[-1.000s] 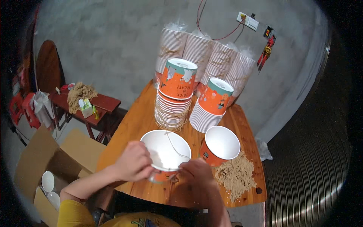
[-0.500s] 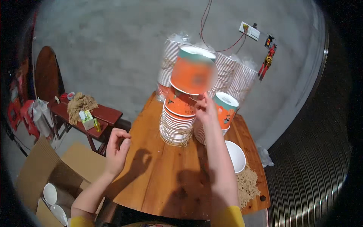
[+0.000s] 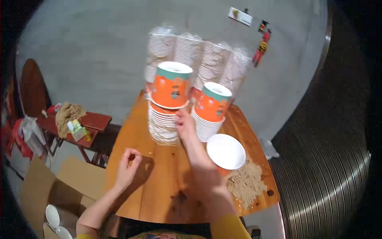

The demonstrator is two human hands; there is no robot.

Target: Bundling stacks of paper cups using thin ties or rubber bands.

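Observation:
An upside-down orange and green paper bucket (image 3: 171, 88) tops a stack of nested white-rimmed buckets (image 3: 164, 126) on the table. Thin tan bands run around the lower rims of that stack. My right hand (image 3: 185, 124) is at the stack's right side, just below the top bucket's rim, with its fingers curled together. Whatever they pinch, if anything, cannot be made out. My left hand (image 3: 129, 168) hovers over the left part of the table, fingers curled toward the thumb, with nothing visible in it. To the right stands a second stack, topped by another orange and green bucket (image 3: 215, 104).
Plastic-wrapped bucket stacks (image 3: 213, 59) line the table's back by the wall. A white bowl-like container (image 3: 226, 151) and a heap of tan strands (image 3: 247, 185) lie on the wooden table (image 3: 159, 191) at right. Left are an open cardboard box (image 3: 36, 183) and a red bench (image 3: 99, 120).
The top bucket, earlier blurred and raised over the stack, now sits lower on it. My right hand stays beside the stack. The whole view has shifted.

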